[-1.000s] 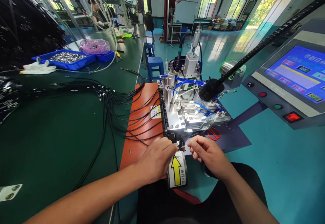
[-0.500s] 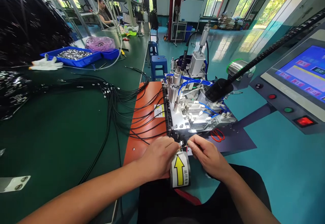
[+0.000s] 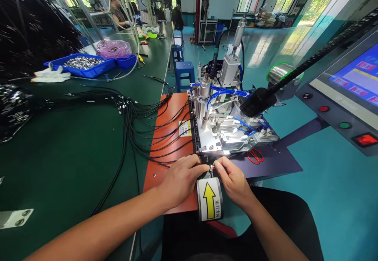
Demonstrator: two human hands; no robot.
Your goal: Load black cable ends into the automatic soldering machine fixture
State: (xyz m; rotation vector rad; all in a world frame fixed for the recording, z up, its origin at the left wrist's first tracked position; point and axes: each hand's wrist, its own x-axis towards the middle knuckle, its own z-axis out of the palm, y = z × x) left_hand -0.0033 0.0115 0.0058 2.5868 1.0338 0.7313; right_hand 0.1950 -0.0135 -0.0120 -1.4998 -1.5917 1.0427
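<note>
Your left hand (image 3: 180, 182) and right hand (image 3: 233, 179) are near each other just below the frame's centre, fingers at a small bright part (image 3: 212, 168) just above the roller (image 3: 210, 200) with the yellow arrow. Your right thumb and forefinger stand close together, but the part is tiny and half covered, so I can't tell whether either hand is clamped on it. I'd steady with the left, make only small right-hand moves, and avoid tugging the black cables (image 3: 126, 119) crossing the orange board (image 3: 156, 170), left of centre.
</note>
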